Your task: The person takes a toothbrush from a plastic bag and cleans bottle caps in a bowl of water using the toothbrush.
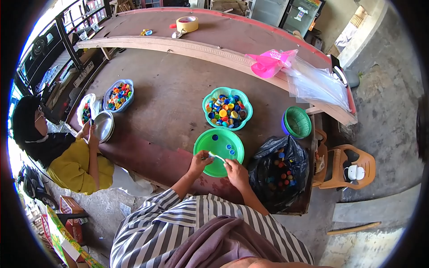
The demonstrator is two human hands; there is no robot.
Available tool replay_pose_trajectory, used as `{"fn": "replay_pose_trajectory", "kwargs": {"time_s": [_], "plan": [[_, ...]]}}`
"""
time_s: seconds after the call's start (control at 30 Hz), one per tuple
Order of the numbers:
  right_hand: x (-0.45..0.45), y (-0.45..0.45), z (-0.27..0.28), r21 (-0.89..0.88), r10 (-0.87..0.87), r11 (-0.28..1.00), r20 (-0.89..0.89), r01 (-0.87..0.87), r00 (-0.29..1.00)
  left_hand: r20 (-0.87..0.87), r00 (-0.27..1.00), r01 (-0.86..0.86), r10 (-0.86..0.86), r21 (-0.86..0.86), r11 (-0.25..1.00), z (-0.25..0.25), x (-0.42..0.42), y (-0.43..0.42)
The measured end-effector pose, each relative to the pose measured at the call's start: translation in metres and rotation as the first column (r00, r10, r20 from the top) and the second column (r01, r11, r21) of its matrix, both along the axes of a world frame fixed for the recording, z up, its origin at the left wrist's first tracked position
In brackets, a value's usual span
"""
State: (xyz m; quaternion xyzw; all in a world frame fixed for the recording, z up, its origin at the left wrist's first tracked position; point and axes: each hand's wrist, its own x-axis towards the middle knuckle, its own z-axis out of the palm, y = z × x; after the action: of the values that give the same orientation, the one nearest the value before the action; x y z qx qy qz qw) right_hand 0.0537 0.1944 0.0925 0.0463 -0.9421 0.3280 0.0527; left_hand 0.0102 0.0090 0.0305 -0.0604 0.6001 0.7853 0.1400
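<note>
My left hand (199,164) is closed in a pinch over the near left rim of a bright green basin (200,144). A small pale object, mostly hidden, shows at its fingertips. My right hand (236,173) is closed on a slim white tool (218,157) pointing toward the left fingertips; its exact kind is unclear. Several blue bottle caps (229,146) lie in the basin. Just behind stands a scalloped teal basket (207,108) heaped with multicoloured bottle caps (224,113). To the right, an open black plastic bag (259,167) contains more caps (282,174).
At the left, a co-worker (80,161) holds hands near metal bowls (104,126), beside a blue basket of caps (119,95). A wooden rail (178,46) crosses the table (165,89). Clear plastic bags (317,85), a green basket (298,121), tape (187,24) and an orange chair (357,154) surround it.
</note>
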Motion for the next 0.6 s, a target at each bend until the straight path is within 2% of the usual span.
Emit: {"fn": "replay_pose_trajectory", "kwargs": {"time_s": [0.07,0.1,0.17,0.2,0.27,0.33,0.4,0.47,0.53,0.6], "plan": [[0.008,0.002,0.001,0.033,-0.015,0.999,0.099,0.012,0.995,-0.087,0.996,0.018,-0.01,0.093,0.996,-0.004,0.0,0.005],[0.009,0.007,-0.009,0.049,-0.081,0.996,0.078,0.078,0.994,-0.087,0.996,0.016,-0.008,0.095,0.995,-0.003,0.003,0.007],[0.012,0.017,-0.025,0.023,-0.119,0.993,0.041,0.118,0.992,-0.208,0.977,-0.007,-0.042,-0.228,0.974,0.003,0.003,0.009],[0.011,0.016,-0.017,-0.011,-0.161,0.987,0.011,0.161,0.987,-0.215,0.976,-0.017,-0.033,-0.225,0.974,0.003,0.002,0.009],[0.017,0.01,-0.003,-0.046,-0.119,0.992,0.038,0.121,0.992,-0.261,0.965,-0.024,-0.028,-0.194,0.981,0.002,0.005,0.007],[0.02,0.006,0.001,0.006,-0.021,1.0,0.056,0.02,0.998,-0.279,0.96,-0.036,-0.023,-0.203,0.979,-0.001,0.003,0.007],[0.016,0.01,-0.009,0.013,-0.086,0.996,0.125,0.085,0.988,-0.288,0.957,-0.045,-0.015,-0.203,0.978,0.002,0.006,0.009],[0.009,0.016,-0.016,0.006,-0.17,0.986,0.041,0.169,0.985,-0.236,0.97,-0.018,-0.06,-0.315,0.949,0.023,0.007,0.01],[0.012,0.008,0.002,-0.034,-0.134,0.99,0.012,0.135,0.991,-0.263,0.962,-0.031,-0.073,-0.372,0.928,0.032,0.005,0.013],[0.019,0.001,0.011,0.05,-0.065,0.997,0.001,0.065,0.998,-0.271,0.958,-0.032,-0.097,-0.435,0.9,0.028,0.007,0.012]]}}
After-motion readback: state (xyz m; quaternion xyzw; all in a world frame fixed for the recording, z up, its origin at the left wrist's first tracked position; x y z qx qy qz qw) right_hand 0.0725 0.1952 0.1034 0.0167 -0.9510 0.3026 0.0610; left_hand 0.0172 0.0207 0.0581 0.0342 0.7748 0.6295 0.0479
